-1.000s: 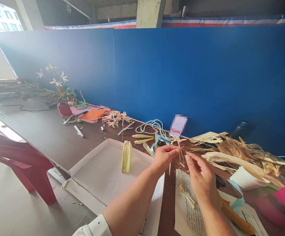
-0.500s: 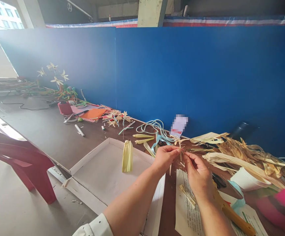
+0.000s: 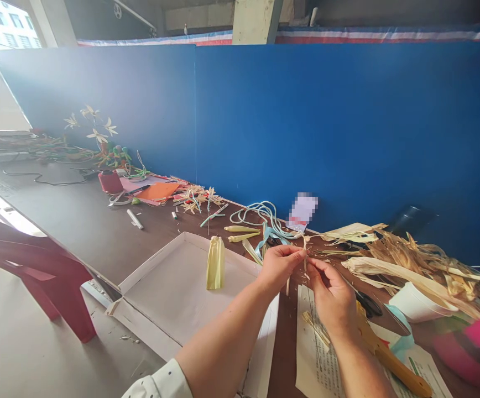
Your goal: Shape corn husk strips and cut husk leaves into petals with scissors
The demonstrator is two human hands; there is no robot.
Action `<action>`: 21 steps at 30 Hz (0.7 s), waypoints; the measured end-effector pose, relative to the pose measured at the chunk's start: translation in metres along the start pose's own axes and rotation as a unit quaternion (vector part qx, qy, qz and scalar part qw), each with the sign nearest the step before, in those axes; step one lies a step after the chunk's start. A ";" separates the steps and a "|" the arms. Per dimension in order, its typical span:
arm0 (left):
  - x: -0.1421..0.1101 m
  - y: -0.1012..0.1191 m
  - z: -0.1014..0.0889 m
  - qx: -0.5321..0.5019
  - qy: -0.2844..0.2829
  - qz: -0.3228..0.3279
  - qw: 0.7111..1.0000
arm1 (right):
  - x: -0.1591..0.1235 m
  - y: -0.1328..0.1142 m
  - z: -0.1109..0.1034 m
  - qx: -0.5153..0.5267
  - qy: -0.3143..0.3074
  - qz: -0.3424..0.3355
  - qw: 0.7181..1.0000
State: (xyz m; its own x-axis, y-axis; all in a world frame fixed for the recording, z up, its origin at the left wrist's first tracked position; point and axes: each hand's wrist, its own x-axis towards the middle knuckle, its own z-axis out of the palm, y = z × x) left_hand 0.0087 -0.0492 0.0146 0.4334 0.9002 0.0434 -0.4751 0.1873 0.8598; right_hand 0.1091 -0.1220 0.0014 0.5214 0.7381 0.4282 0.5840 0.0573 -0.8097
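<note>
My left hand [image 3: 279,269] pinches a small pale corn-husk flower [image 3: 306,241] just below its top. Close beside it, my right hand [image 3: 333,296] has thumb and forefinger closed on the lower part of the same piece. From under the right hand a thin dark wire [image 3: 313,326] hangs down over a printed sheet [image 3: 306,367]. Short husk strips [image 3: 315,329] lie on that sheet. The fingers partly cover the flower, so its exact shape is hard to make out.
Left of my hands is a shallow white box lid [image 3: 161,282] with a green husk piece [image 3: 215,264] in it. Dried husks [image 3: 414,257], a white cup [image 3: 420,303], scissors [image 3: 368,304] and a yellow glue gun [image 3: 393,359] are on the right. A blue partition [image 3: 348,127] stands behind.
The flower's top has shifted slightly and looks more upright and narrower between my fingers. Both hands stay almost in place, still pinching.
</note>
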 end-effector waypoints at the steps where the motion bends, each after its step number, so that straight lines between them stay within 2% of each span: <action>1: 0.000 0.000 0.000 0.002 0.000 0.001 1.000 | 0.000 0.000 0.000 0.004 -0.003 -0.001 1.000; 11: 0.001 -0.004 -0.002 0.022 -0.003 0.018 1.000 | -0.003 -0.004 0.002 -0.031 0.020 -0.075 0.996; 17: 0.002 -0.005 -0.002 0.015 0.004 0.014 1.000 | -0.004 -0.009 0.003 -0.056 0.009 -0.031 0.998; 21: 0.000 -0.003 0.000 0.008 0.010 0.006 1.000 | -0.001 -0.014 0.005 -0.025 0.020 0.014 0.999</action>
State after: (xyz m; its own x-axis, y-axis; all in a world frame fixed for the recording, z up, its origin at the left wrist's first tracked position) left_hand 0.0105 -0.0501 0.0119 0.4124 0.9099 0.0444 -0.4687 0.1701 0.8668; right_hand 0.0975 -0.1199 0.0102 0.5614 0.7117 0.4222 0.5985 0.0031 -0.8012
